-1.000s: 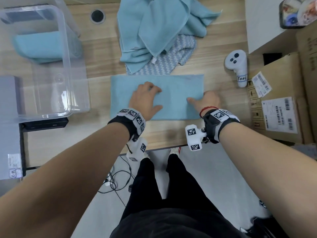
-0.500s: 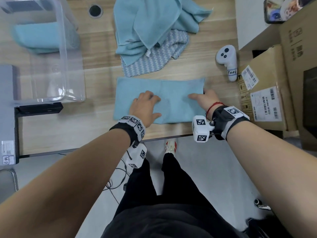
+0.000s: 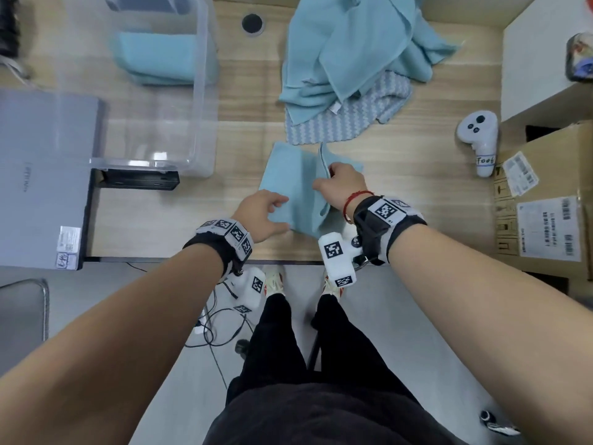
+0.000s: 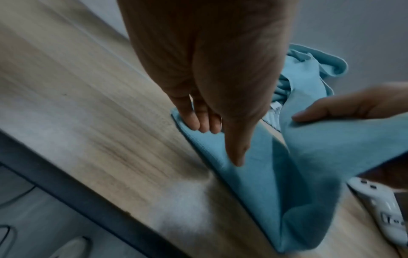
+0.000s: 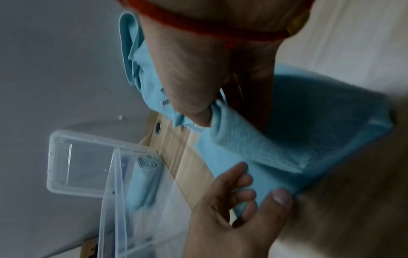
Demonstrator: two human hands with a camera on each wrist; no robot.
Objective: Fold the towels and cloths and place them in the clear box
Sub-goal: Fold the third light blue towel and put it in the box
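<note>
Beside the box (image 3: 199,91), the towel (image 3: 288,184) lies half-folded: left hand (image 3: 260,213) presses with straight fingers, right hand (image 3: 340,184) pinches the lifted edge. Soft, light, floppy; best gripped at corners.

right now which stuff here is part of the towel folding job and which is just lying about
Part of the job:
- blue towel being folded
- towel pile
- zigzag cloth
- clear box
- folded towel inside it

Lying about:
- white controller
- cardboard box
- laptop
</note>
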